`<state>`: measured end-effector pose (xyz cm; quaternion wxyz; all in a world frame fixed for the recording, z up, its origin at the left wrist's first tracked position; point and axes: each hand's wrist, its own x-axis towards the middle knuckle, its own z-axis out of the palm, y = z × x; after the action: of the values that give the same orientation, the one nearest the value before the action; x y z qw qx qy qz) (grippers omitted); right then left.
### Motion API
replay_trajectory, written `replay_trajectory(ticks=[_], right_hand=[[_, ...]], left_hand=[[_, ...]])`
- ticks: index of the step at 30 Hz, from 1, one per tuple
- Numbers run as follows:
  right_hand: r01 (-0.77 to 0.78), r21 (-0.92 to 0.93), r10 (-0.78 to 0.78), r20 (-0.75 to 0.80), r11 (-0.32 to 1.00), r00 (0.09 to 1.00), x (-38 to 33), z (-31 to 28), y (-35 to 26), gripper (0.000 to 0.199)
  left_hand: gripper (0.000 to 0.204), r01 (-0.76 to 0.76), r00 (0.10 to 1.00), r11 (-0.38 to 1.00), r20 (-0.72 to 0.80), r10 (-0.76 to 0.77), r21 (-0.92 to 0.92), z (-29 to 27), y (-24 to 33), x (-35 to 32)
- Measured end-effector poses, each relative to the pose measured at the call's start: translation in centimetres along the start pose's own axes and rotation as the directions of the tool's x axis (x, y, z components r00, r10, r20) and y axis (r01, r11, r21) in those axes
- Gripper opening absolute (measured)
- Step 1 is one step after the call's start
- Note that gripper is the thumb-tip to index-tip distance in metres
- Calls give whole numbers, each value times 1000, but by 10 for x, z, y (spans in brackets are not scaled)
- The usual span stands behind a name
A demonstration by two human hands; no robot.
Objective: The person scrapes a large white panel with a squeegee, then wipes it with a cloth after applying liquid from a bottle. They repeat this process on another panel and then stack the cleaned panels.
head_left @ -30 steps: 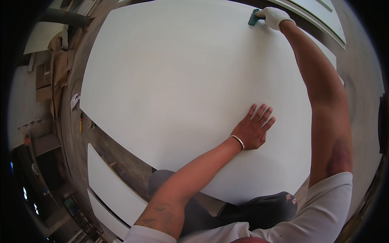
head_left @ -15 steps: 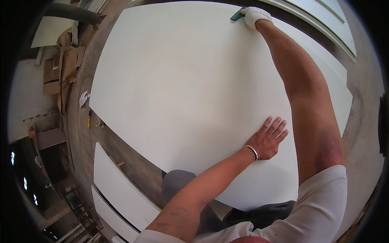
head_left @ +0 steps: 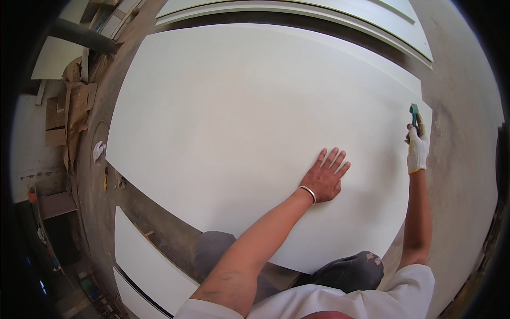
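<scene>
A large white panel (head_left: pixel 234 117) lies flat in front of me. My left hand (head_left: pixel 325 175), bare and with a bangle at the wrist, rests on it palm down with the fingers spread. Over by the panel's right edge, my right hand (head_left: pixel 418 142) wears a white knitted glove with darkened fingers. It is closed around a small teal hand tool (head_left: pixel 414 112), whose looped head points away from me. The tool is too small in view to tell its exact kind, and whether it touches the panel cannot be made out.
More white panels (head_left: pixel 297 6) lie beyond the far edge, and others (head_left: pixel 143 260) at lower left. Cardboard (head_left: pixel 77 114), a white crumpled cloth (head_left: pixel 98 150) and a yellow-handled tool (head_left: pixel 105 179) are on the left. My knees (head_left: pixel 348 272) are against the near edge.
My right hand has come from the panel's far edge to its right edge, carrying the teal tool. The left hand stays flat on the panel. The whole view has shifted.
</scene>
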<state>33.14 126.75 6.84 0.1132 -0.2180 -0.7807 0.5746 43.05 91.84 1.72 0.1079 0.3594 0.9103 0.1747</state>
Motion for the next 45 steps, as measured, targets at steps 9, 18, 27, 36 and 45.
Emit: replay_trajectory(ticks=[9, 18, 27, 36, 45], right_hand=[[-841, 54, 588, -739, 538, 328, -324, -342, 160, 41], [-292, -532, -105, -594, 795, 798, -248, -162, 136, 53], [-268, -744, 112, -254, 612, 961, -165, -24, 43, 61], [-264, -668, 172, -202, 695, 964, 25, -20, 20, 50], [-310, -682, 177, -260, 662, 949, 165, -46, 27, 41]], left_hand=[[62, 6, 998, 995, -69, 1, 95, 1, -3, 6], [59, -23, 988, 994, -148, 38, 104, 10, -11, 8], [55, 60, 983, 996, -178, -48, 63, 17, -25, -30], [63, 344, 930, 924, -198, -310, 169, 20, 9, -83], [66, 350, 931, 928, -159, -330, 127, 14, 3, -95]])
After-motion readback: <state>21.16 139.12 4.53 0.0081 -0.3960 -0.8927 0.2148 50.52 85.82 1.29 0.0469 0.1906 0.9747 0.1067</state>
